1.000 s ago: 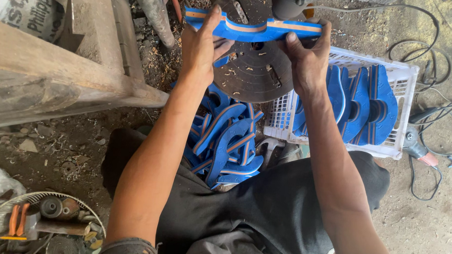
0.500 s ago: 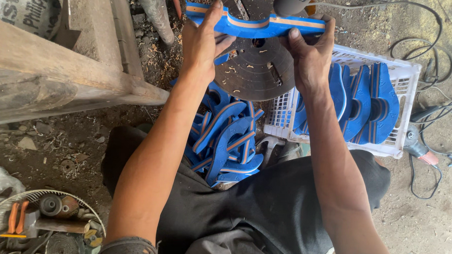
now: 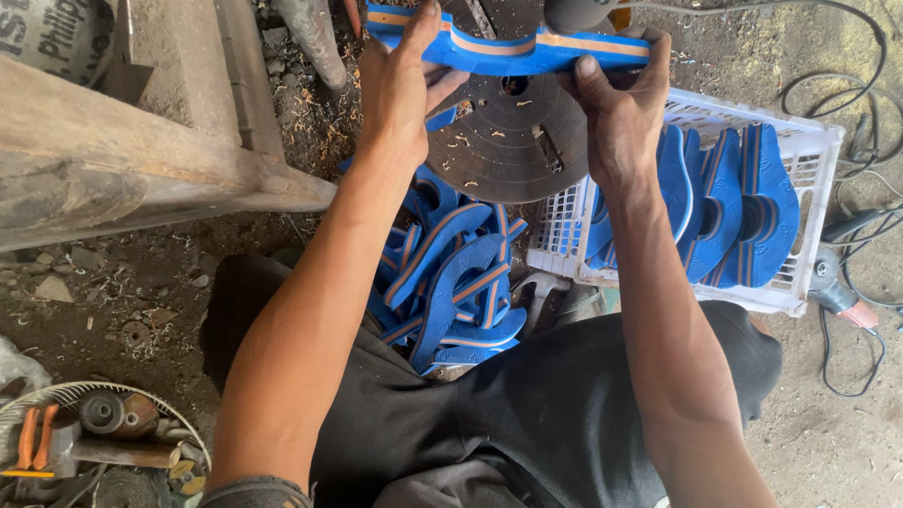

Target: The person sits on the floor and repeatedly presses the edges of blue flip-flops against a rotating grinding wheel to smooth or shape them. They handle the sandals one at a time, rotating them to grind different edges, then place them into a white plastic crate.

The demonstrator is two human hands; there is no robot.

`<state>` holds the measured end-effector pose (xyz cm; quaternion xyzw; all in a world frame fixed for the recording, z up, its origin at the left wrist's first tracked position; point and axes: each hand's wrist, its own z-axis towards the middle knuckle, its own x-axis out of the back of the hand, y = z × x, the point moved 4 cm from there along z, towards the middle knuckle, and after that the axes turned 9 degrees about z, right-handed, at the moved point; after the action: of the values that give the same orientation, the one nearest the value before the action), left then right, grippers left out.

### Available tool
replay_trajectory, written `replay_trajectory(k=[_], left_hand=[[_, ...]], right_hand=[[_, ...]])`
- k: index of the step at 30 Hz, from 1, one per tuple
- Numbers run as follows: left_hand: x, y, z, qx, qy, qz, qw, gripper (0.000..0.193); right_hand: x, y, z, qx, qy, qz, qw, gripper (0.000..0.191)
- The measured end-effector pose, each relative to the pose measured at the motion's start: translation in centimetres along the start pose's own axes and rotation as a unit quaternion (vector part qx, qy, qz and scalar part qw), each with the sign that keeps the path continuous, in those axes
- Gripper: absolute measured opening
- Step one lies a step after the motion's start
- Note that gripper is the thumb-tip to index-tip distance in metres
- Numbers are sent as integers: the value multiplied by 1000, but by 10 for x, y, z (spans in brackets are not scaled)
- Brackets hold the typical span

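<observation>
Both hands up top of view — left hand (image 3: 402,87) clamped on one end of blue sandal sole (image 3: 509,48), right hand (image 3: 621,120) gripping other end, sole held flat, orange stripe along edge. Dark round disc (image 3: 510,146) just below it, shavings on face. Pile of blue soles (image 3: 451,279) between knees on dirt floor. White plastic crate (image 3: 810,146) to right — more soles standing inside. Wooden beam (image 3: 124,162) at left.

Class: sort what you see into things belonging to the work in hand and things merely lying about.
In use: left hand, right hand, blue sole piece, round disc, sole pile, white crate.
Lying about: cables, orange pliers, wooden beam.
</observation>
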<state>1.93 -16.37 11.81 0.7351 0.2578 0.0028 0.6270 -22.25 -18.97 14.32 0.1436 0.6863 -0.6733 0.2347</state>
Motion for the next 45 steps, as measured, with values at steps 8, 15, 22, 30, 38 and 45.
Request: replay_trajectory(k=[8,15,22,30,38,45], left_hand=[[-1,3,-1,4,14,-2,1000,48],[-3,6,-2,4,18,-14,1000,45],[-5,7,-4,4,17,-8,1000,44],[-7,7,-4,4,21,-22,1000,42],[-8,12,-6,12,34,-14,999,42],[-9,16,-8,16,24,-12,1000,45]], right_hand=[[0,-1,0,14,1,-10,1000,38],[-2,-5,-2,19,4,-4,1000,38],[-2,-9,-3,33,3,-31,999,37],[-4,-13,-2,40,-5,-19,999,37],[-3,-14,-3,37,7,-15,999,40],[-3,-15,-4,46,-8,-27,999,39]])
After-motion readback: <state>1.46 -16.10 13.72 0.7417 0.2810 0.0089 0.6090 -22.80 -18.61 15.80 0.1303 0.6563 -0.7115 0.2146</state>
